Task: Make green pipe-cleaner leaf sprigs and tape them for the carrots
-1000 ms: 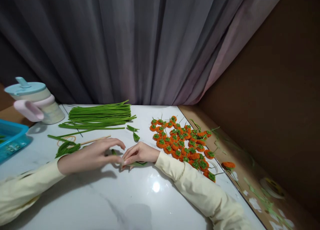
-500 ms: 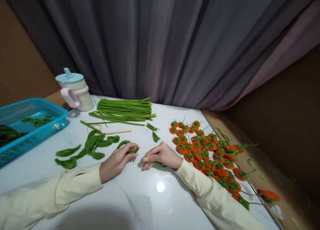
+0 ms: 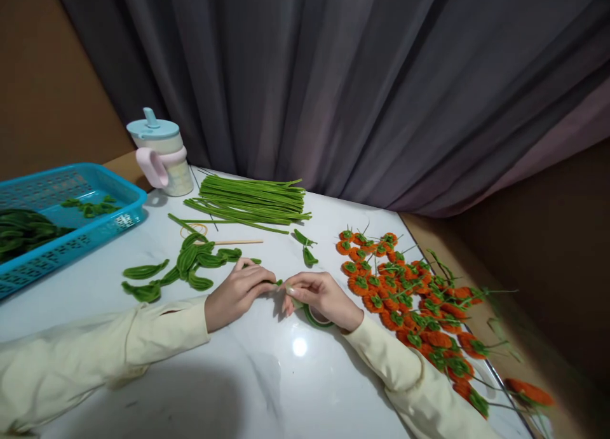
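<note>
My left hand (image 3: 238,293) and my right hand (image 3: 319,296) meet over the white table (image 3: 267,375). The left hand's fingers are pinched on a small green pipe-cleaner leaf (image 3: 277,283). The right hand's fingers curl over a roll of green tape (image 3: 314,316) and touch the same leaf. Folded green leaves (image 3: 190,264) lie just left of my left hand. A pile of orange pipe-cleaner fruits with green tops (image 3: 410,299) spreads to the right of my right hand.
A bundle of straight green pipe cleaners (image 3: 250,201) lies at the back, with a wooden stick (image 3: 236,242) and two loose leaves (image 3: 307,248) before it. A lidded cup (image 3: 162,153) stands back left. A blue basket (image 3: 61,216) holds green pieces. A grey curtain hangs behind.
The view has swung left, so the basket now shows more. Both hands have lifted a little, the left now pinching a leaf and the green tape roll showing under my right hand.
</note>
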Demonstrator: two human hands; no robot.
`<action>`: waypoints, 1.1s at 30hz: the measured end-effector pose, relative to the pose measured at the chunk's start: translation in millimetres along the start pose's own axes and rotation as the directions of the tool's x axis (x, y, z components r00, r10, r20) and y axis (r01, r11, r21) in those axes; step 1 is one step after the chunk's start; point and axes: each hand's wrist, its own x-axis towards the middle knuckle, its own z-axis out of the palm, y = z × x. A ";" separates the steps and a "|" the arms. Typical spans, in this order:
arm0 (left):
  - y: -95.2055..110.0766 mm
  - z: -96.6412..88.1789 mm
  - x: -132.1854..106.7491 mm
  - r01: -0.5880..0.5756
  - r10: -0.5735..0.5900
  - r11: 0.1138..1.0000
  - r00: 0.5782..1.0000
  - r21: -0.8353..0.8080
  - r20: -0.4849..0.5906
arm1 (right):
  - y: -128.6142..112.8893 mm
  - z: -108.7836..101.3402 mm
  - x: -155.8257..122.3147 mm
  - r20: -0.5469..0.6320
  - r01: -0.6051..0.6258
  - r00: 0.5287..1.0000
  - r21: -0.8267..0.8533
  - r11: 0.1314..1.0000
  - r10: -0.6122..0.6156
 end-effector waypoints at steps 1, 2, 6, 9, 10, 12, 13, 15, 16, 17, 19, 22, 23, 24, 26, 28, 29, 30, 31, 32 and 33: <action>-0.4 0.1 -0.3 -0.025 0.025 1.000 1.000 0.015 0.004 | 0.1 -0.2 0.4 0.007 0.004 1.000 0.020 1.000 -0.004; -0.7 0.2 -0.5 -0.050 0.050 0.998 0.999 0.031 0.009 | 0.2 -0.4 0.8 0.016 0.008 1.000 0.041 0.999 -0.009; -2.1 0.1 0.8 -0.147 0.143 0.985 0.989 0.093 0.048 | 1.9 -1.4 1.8 0.046 0.025 0.999 0.102 0.994 -0.030; -4.0 -0.2 2.8 -0.175 0.169 0.978 0.984 0.115 0.065 | 3.0 -1.9 1.8 0.040 0.017 0.999 0.100 0.995 -0.021; -4.7 -0.3 3.2 -0.179 0.173 0.976 0.983 0.124 0.060 | 3.2 -2.0 1.7 0.038 0.012 0.999 0.096 0.995 -0.016; -5.7 -0.8 3.5 -0.204 0.198 0.967 0.979 0.154 0.051 | 3.3 -1.9 1.6 0.033 0.008 0.999 0.090 0.996 -0.011; -6.0 -1.2 3.4 -0.223 0.217 0.959 0.975 0.174 0.053 | 3.3 -1.8 1.6 0.032 0.009 0.999 0.090 0.996 -0.012; -6.3 -2.1 3.2 -0.284 0.277 0.933 0.959 0.220 0.065 | 3.0 -1.6 1.7 0.030 0.011 0.999 0.092 0.996 -0.014; -6.3 -2.6 3.2 -0.322 0.314 0.915 0.947 0.244 0.070 | 2.9 -1.5 1.8 0.029 0.009 1.000 0.093 0.996 -0.012; -6.4 -3.0 3.3 -0.363 0.358 0.893 0.931 0.267 0.070 | 2.7 -1.5 1.9 0.028 0.006 1.000 0.090 0.996 -0.008; -6.7 -3.6 3.6 -0.448 0.456 0.839 0.888 0.310 0.050 | 2.3 -1.4 2.1 0.029 0.001 1.000 0.075 0.997 -0.003; -7.3 -3.9 4.3 -0.538 0.563 0.771 0.826 0.340 0.031 | 1.9 -1.3 2.0 0.037 0.010 0.999 0.052 0.999 -0.011; -7.4 -3.9 4.5 -0.555 0.581 0.758 0.813 0.343 0.033 | 1.8 -1.3 1.9 0.037 0.013 0.999 0.049 0.999 -0.015; -7.5 -3.9 4.6 -0.565 0.590 0.749 0.806 0.346 0.039 | 1.8 -1.3 1.8 0.036 0.015 0.999 0.047 0.999 -0.017; -7.6 -3.9 4.6 -0.572 0.598 0.740 0.800 0.355 0.043 | 1.7 -1.4 1.5 0.035 0.019 0.999 0.046 0.999 -0.020; -7.6 -4.0 4.4 -0.572 0.601 0.734 0.798 0.365 0.043 | 1.6 -1.3 1.4 0.038 0.023 0.999 0.046 0.999 -0.024; -7.5 -3.9 4.3 -0.570 0.599 0.734 0.799 0.370 0.042 | 1.6 -1.1 1.4 0.040 0.024 0.999 0.045 0.999 -0.026; -7.3 -3.9 4.2 -0.566 0.597 0.735 0.801 0.373 0.040 | 1.5 -1.0 1.4 0.042 0.025 0.999 0.042 0.999 -0.026; -7.0 -3.8 4.0 -0.565 0.597 0.735 0.801 0.376 0.037 | 1.5 -0.7 1.4 0.041 0.024 0.999 0.039 0.999 -0.026; -6.6 -3.6 3.9 -0.564 0.598 0.734 0.801 0.378 0.031 | 1.4 -0.4 1.4 0.040 0.024 0.999 0.033 0.999 -0.025; -6.0 -3.2 3.7 -0.564 0.600 0.735 0.799 0.377 0.025 | 1.5 -0.2 1.4 0.038 0.024 0.999 0.027 0.999 -0.025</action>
